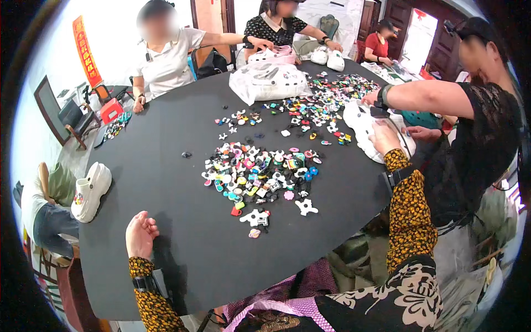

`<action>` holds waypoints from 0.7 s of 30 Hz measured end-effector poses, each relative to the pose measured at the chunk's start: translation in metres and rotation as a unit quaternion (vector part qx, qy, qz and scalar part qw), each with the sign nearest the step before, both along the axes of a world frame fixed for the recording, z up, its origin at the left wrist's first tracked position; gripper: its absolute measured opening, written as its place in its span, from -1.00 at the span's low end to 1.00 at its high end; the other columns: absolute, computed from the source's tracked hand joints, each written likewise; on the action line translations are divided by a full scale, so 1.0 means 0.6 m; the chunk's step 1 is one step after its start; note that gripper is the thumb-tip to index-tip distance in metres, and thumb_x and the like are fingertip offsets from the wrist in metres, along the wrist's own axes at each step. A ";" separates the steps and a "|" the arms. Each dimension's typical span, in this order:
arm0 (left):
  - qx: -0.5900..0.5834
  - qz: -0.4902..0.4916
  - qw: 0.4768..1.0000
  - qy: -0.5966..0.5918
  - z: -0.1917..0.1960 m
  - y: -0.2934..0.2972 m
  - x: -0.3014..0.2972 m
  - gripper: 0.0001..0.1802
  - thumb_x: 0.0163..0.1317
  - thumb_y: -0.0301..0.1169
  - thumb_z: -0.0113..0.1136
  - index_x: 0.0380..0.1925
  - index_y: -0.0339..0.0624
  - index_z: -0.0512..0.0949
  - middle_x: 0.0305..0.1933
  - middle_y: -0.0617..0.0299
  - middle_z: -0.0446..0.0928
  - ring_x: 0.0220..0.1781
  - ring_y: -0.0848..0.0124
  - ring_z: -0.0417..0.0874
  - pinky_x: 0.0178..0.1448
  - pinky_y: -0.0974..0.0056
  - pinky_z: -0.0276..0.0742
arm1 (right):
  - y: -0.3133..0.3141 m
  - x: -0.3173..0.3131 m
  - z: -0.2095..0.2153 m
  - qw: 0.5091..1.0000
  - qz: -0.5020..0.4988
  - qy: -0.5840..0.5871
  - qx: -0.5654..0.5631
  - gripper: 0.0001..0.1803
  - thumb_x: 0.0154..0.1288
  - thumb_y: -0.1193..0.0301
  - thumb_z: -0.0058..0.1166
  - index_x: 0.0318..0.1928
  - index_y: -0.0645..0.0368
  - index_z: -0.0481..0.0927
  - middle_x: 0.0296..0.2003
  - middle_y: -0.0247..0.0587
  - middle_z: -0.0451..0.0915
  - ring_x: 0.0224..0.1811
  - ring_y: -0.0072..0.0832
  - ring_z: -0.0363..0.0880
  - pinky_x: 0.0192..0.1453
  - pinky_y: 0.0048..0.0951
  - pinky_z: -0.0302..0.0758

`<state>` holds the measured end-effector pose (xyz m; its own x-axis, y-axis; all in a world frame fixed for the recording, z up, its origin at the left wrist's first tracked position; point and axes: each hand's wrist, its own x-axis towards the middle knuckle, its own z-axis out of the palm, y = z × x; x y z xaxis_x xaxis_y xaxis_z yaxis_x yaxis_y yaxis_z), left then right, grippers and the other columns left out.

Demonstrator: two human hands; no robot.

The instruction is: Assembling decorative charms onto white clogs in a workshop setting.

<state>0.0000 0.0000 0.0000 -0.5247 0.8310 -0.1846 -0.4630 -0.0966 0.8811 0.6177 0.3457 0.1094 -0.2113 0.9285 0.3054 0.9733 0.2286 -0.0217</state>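
My left hand (142, 235) rests near the table's left side, fingers loosely curled, nothing in it. On the right, my right hand (386, 138) reaches out and closes on a white clog (360, 128) by the table edge; its fingertips are partly hidden. A co-worker's hands hold the same clog from the far and right sides. In front of me lies a heap of colourful shoe charms (265, 174), with two white star-like charms (306, 207) at its near edge. Another white clog (91, 192), decorated with charms, stands on its side at the left edge.
The black table (182, 127) bears a second charm pile (321, 105) farther off. Bagged white clogs (271, 86) and a pink clog (276, 54) lie at the far side. Several people sit or stand around it. A dark chair (77, 122) stands beyond, left.
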 end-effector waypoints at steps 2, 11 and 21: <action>-0.016 0.010 1.000 0.005 -0.004 0.006 0.001 -0.83 0.30 -0.29 0.05 -0.22 -0.11 0.44 -0.47 0.26 0.50 -0.48 0.44 0.49 -0.40 0.32 0.44 | -0.061 -0.043 0.029 0.994 0.011 -0.091 0.057 -0.53 0.07 0.30 0.20 0.01 0.18 0.50 0.11 0.16 0.41 0.17 0.01 0.36 0.25 -0.12 0.30; -0.041 0.006 0.998 0.037 0.013 -0.001 0.016 -0.82 0.29 -0.30 0.07 -0.20 -0.12 0.45 -0.46 0.28 0.49 -0.48 0.48 0.49 -0.41 0.36 0.45 | -0.175 -0.036 -0.027 0.992 0.122 0.043 0.005 -0.63 0.17 0.31 0.15 -0.04 0.21 0.54 0.01 0.03 0.50 0.07 -0.06 0.46 0.16 -0.18 0.38; -0.078 -0.031 0.993 0.086 -0.013 0.000 -0.051 -0.61 0.38 -0.27 -0.03 0.12 -0.22 0.40 -0.18 0.31 0.49 -0.20 0.51 0.48 -0.07 0.36 0.42 | -0.262 0.119 -0.117 0.956 0.057 0.286 -0.042 -0.77 0.24 0.35 0.06 -0.22 0.26 0.63 -0.32 -0.11 0.67 -0.30 -0.42 0.65 -0.14 -0.45 0.52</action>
<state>-0.0308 -0.0003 -0.0076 -0.5084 0.8310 -0.2258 -0.3058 0.0709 0.9495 0.6892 0.1886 0.0395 -0.1341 0.9358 0.3261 0.7652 0.3069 -0.5659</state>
